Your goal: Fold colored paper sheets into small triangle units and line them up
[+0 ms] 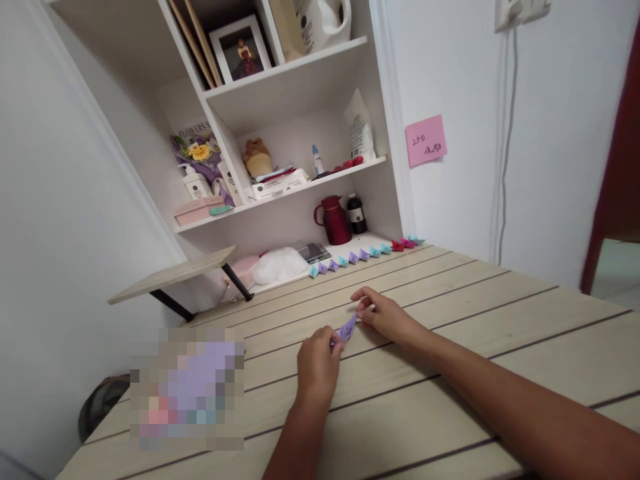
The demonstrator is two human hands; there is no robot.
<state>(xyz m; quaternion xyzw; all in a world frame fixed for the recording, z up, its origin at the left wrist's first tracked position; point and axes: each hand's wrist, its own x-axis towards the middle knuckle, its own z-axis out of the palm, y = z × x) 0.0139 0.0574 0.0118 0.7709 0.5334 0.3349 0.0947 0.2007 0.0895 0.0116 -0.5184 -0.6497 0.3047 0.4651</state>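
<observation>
Both hands pinch one small purple folded paper (pixel 347 328), left hand (pixel 317 363) and right hand (pixel 385 315) at opposite ends; featherlight and crease-prone, it looks best held by its edges.

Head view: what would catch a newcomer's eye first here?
Both hands meet at the middle of the slatted wooden table, the left hand and right hand pinching a small purple folded paper between them. Behind them, a row of little folded paper pieces in blue, purple and red runs along the table's far edge, below the white shelf. A pink sticky note stands out on the wall to the right.
</observation>
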